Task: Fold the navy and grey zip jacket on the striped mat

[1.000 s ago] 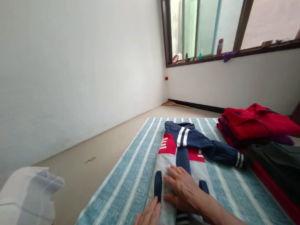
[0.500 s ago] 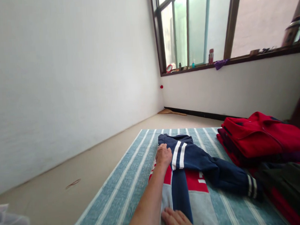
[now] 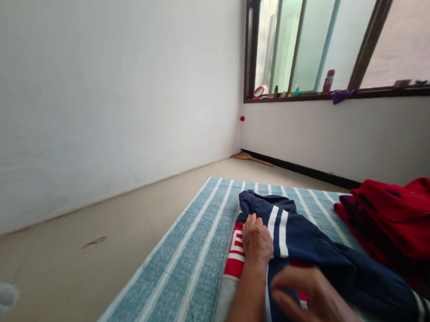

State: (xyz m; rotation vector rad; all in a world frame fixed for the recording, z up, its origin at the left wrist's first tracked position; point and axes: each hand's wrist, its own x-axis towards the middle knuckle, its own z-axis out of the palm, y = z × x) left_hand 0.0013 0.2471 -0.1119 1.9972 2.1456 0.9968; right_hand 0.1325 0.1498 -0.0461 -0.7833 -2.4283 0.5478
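A pile of red clothes (image 3: 406, 219) lies to the right of the jacket (image 3: 318, 239), which is spread on a striped cloth (image 3: 180, 271). On the jacket, the left hand (image 3: 257, 240) rests with bent fingers, its grip I cannot tell; the right hand (image 3: 317, 294), blurred, curves half open and empty. Beyond are pale floor (image 3: 132, 221), white wall (image 3: 108, 89) and window (image 3: 312, 38).

There is one jacket (image 3: 311, 240). At it are two hands: left hand (image 3: 257, 239), right hand (image 3: 315, 294). Right of the jacket is one clothes pile (image 3: 405, 221); left, one cord (image 3: 94, 242); beyond it, one mirror (image 3: 258, 92), one cloth (image 3: 342, 96), one window (image 3: 341, 37).
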